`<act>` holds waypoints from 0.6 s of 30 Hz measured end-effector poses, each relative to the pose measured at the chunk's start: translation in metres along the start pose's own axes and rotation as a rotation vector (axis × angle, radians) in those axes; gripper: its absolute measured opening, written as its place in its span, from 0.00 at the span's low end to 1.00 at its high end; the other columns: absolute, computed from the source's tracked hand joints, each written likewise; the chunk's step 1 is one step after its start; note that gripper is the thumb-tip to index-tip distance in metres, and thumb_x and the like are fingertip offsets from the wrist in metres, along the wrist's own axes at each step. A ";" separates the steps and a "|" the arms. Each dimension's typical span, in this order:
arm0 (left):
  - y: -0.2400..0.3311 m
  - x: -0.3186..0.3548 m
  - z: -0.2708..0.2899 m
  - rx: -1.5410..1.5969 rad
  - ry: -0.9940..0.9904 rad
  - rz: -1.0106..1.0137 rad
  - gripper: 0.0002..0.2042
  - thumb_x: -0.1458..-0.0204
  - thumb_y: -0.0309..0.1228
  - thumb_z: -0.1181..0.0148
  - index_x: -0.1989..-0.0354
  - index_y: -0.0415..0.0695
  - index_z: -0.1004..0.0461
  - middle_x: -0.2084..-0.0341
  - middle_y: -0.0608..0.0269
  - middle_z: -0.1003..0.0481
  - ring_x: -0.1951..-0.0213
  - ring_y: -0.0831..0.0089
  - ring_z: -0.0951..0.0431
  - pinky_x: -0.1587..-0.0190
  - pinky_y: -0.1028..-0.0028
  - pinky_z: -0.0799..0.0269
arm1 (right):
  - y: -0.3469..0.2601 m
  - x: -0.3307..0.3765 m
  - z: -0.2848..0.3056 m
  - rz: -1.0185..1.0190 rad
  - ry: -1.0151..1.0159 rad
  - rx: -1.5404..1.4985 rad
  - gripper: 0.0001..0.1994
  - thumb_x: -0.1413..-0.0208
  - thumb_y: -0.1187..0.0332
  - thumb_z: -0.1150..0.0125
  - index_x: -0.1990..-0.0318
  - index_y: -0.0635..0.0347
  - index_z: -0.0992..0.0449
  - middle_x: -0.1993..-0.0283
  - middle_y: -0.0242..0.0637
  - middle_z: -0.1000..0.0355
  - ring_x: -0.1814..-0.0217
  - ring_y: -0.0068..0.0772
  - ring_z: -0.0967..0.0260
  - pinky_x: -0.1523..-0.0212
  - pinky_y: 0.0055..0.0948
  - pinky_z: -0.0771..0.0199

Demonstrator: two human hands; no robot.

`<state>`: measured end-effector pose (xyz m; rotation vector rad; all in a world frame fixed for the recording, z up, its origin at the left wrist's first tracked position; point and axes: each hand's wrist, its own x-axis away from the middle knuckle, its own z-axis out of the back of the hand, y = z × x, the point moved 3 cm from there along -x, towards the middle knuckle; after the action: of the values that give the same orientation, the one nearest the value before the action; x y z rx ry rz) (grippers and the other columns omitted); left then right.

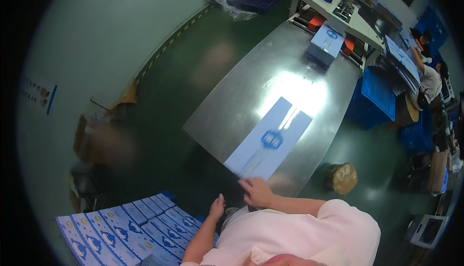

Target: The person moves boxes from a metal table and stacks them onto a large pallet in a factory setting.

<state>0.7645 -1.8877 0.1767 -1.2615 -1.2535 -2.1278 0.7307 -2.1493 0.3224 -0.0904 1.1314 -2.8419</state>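
A long white-blue carton [261, 145] with a blue emblem lies on the metal table [217, 116], a strip of clear tape along its top seam. My right hand [257, 192] is at the near end of this carton, fingers slightly bent and apart; whether they touch it I cannot tell. Lower and to the left, my left hand [217, 207] hangs beside the table's near edge, its fingers loosely stretched and holding nothing. A second carton [327, 43] of the same kind sits at the table's far end, at the mouth of the taping machine [338, 12].
Several blue-and-white printed boxes [130, 227] are stacked at my lower left. A round stool [344, 179] stands right of the table. Blue crates [374, 96] and seated co-workers [430, 82] are farther right. An open cardboard box [87, 138] stands by the left wall.
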 end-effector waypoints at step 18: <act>-0.050 0.137 0.062 0.560 0.317 -0.328 0.47 0.56 0.57 0.39 0.32 0.46 0.50 0.39 0.49 0.39 0.39 0.59 0.37 0.38 0.70 0.44 | 0.107 -0.035 0.006 -0.665 -0.041 -0.110 0.37 0.43 0.41 0.55 0.68 0.79 0.24 0.74 0.51 0.25 0.69 0.44 0.26 0.64 0.37 0.27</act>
<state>0.6894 -1.7929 0.2784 -0.4921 -1.8205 -1.8673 0.7714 -2.2275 0.2517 -0.6419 1.4730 -3.2938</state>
